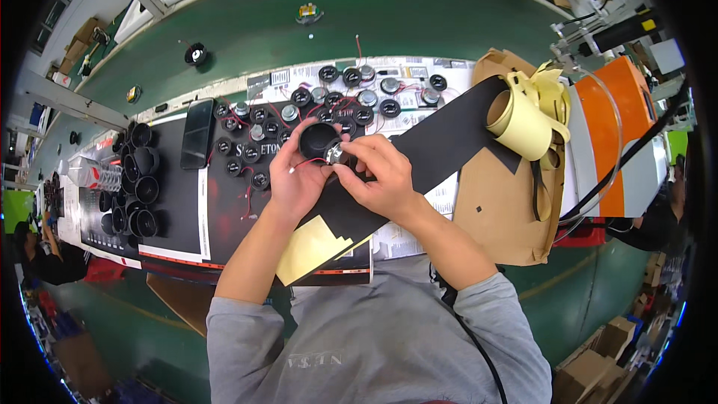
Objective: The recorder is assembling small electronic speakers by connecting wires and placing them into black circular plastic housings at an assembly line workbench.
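My left hand (292, 188) is closed round a round black plastic cup (317, 137), its open mouth facing up. At the cup's near right rim, the thumb and fingers of my right hand (385, 176) pinch a small silver-backed speaker (336, 154). A thin red wire (308, 161) runs from the speaker across my left palm to a small white plug. Whether the speaker touches the rim I cannot tell. Beyond my hands, several small black speakers (301, 97) with red wires lie spread on a dark mat and printed sheets.
Several black cups (146, 190) stand at the left, by a clear plastic bottle (97, 174) and a black phone (197, 135). A black strip (441, 133) with yellow backing (313, 248) crosses under my right forearm. Rightward are a yellow roll (525, 126), cardboard (486, 213) and an orange machine (615, 123).
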### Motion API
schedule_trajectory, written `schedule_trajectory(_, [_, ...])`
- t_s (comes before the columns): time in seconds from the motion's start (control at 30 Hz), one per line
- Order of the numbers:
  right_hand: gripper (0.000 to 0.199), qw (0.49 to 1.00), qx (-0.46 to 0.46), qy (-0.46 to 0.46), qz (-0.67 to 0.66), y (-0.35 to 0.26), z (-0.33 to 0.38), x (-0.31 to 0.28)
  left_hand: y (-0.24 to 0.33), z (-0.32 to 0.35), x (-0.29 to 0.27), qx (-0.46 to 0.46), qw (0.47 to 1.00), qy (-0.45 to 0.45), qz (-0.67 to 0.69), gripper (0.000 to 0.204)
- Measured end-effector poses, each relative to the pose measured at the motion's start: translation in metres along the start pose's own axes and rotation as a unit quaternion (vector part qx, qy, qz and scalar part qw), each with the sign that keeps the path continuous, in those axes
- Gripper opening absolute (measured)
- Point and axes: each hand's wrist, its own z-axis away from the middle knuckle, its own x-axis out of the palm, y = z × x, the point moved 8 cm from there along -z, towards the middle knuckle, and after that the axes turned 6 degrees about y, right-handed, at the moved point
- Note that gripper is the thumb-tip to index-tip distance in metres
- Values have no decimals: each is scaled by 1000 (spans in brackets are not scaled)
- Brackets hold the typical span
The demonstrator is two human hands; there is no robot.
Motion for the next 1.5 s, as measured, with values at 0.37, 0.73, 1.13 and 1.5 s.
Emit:
schedule_trajectory(0.37, [24,993,12,-39,114,14,9,17,-15,4,3,11,991,14,-135,44])
schedule_trajectory(0.73, [22,988,26,-35,151,24,10,20,-15,3,2,15,987,-18,-159,45])
schedule_trajectory(1.13, [32,977,193,-10,-87,57,8,20,-9,5,5,48,974,-13,-220,57])
schedule_trajectory(1.5, [32,915,362,24,-175,76,26,30,19,33,54,508,475,-31,-718,22])
